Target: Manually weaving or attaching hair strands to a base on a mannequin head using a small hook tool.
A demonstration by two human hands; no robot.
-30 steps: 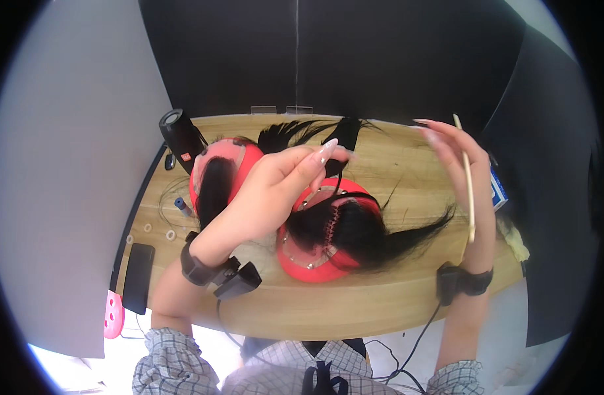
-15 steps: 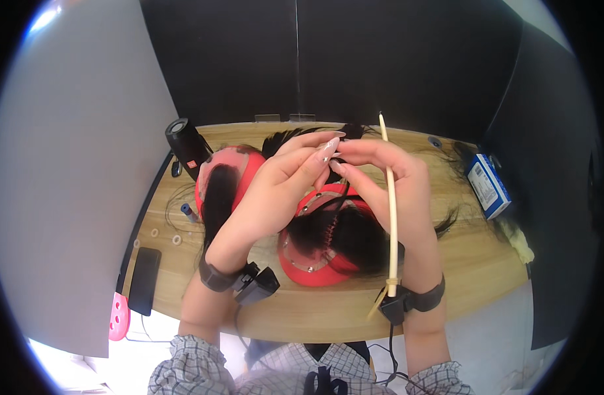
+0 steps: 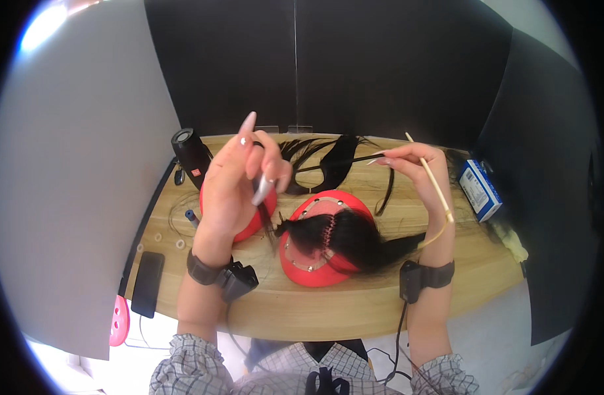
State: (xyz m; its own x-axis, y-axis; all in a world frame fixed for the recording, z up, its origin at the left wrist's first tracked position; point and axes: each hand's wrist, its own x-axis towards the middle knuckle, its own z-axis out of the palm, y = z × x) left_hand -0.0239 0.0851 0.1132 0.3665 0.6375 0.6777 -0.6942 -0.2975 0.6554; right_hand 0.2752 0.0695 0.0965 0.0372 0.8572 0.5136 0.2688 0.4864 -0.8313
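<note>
The right grip pinches a thin black strand of hair, stretched leftward above the desk; the left grip is half-curled, and whether it holds anything I cannot tell. Beneath, the curved wood-grain desk carries 2 red dome-shaped head forms, the right form bearing long, parted black hair. A slim pale wooden stick slants across the right grip.

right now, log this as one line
left hand: raised | right hand: pinching black strand, pale stick across hand | table: red dome, black hair
</note>
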